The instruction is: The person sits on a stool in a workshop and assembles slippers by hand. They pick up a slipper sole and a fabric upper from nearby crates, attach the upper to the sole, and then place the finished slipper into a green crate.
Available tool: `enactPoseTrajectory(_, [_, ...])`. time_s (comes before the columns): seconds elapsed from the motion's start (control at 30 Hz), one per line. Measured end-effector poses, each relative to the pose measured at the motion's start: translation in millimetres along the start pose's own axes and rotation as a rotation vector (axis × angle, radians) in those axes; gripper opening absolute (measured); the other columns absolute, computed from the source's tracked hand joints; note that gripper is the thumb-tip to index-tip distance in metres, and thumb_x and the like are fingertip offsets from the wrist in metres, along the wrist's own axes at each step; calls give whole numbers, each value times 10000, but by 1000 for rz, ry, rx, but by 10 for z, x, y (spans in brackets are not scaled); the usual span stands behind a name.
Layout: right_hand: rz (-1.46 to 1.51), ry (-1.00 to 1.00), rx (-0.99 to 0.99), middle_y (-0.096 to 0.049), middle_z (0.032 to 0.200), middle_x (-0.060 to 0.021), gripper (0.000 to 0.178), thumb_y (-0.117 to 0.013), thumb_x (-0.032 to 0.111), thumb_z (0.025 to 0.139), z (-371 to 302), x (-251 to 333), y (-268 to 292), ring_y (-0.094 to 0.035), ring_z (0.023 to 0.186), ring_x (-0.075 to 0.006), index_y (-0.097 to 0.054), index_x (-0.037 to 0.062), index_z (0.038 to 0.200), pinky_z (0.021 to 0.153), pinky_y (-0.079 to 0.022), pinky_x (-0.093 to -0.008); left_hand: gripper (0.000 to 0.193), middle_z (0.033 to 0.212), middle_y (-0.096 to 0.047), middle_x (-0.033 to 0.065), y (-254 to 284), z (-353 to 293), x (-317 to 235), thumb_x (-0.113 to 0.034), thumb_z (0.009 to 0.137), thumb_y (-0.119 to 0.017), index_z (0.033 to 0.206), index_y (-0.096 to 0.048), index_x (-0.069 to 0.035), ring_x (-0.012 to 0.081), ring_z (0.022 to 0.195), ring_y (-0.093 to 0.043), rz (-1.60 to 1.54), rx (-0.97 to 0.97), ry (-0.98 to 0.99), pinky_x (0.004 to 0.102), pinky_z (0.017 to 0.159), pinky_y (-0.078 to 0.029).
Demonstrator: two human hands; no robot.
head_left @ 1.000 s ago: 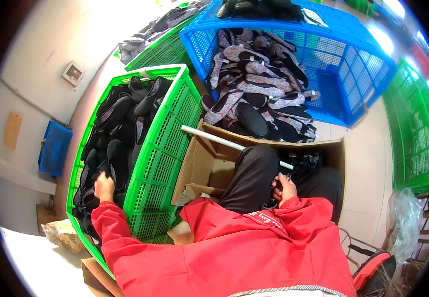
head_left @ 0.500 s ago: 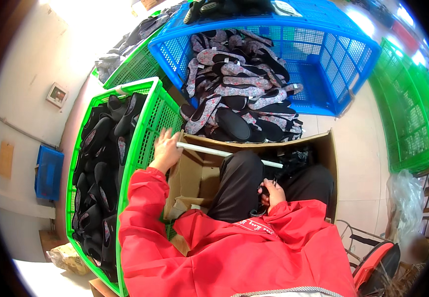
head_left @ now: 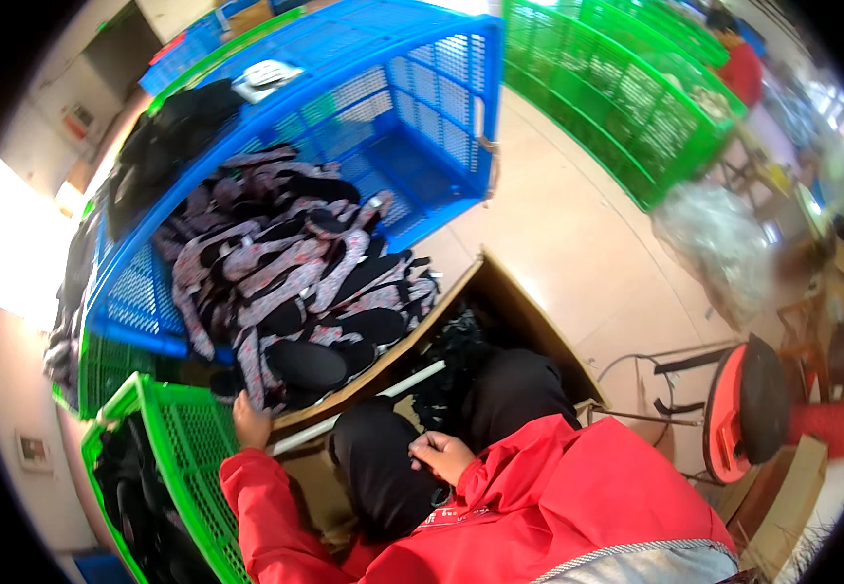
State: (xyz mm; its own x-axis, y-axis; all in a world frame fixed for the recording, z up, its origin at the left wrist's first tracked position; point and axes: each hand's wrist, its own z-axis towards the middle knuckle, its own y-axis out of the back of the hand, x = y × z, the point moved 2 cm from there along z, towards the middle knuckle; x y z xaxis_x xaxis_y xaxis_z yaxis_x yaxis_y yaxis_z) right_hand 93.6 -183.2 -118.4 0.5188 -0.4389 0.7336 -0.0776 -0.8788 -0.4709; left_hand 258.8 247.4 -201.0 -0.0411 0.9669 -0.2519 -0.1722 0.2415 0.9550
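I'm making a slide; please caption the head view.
Left hand beside shoes heaped at a blue crate; right hand by a knee.

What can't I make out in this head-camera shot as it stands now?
All in the head view:
Right hand: its curled fingers hide anything in its grip.
Left hand: blur hides whether its fingertips touch the slippers.
Cardboard box: the black-trousered legs hide much of its inside.
Near green crate: its lower end is cut off by the picture's bottom edge.
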Motion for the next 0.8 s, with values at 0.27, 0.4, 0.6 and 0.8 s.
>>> enactPoseTrajectory(0.27, [-259, -5, 77, -625, 835, 0, 152, -613, 138, 905, 73, -30, 195, -556, 704, -67, -608, 57, 1034, 648, -458, -220, 527, 1167, -604, 261, -444, 343, 235, -131, 783, -665, 1265, -527, 32, 423, 1045, -594, 250, -28, 98, 465, 896, -489])
enactPoseTrajectory(0.4, [-262, -54, 106, -610, 870, -12, 181, -537, 126, 936, 89, -14, 254, -541, 676, -82, -577, 77, 1105, 620, -458, -251, 231, 1029, -636, 207, -269, 409, -176, -48, 786, -604, 1004, -583, 24, 398, 976, -609, 403, 60, 160, 465, 885, -482])
enactPoseTrajectory(0.6, [-365, -23, 150, -643, 927, -27, 241, -425, 147, 980, 70, -20, 245, -575, 623, -105, -571, 110, 1168, 623, -487, -274, 225, 971, -650, 200, 132, 351, -451, -12, 750, -639, 969, -595, 14, 410, 985, -588, 382, 38, -55, 468, 897, -458])
enactPoseTrajectory(0.8, [-463, 29, 226, -651, 921, -28, 291, -409, 202, 1004, 59, -29, 293, -594, 624, -108, -571, 133, 1235, 649, -493, -284, 274, 960, -617, 216, 737, 89, -1103, -61, 741, -689, 971, -572, 30, 427, 939, -572, 210, -76, -174, 488, 834, -451])
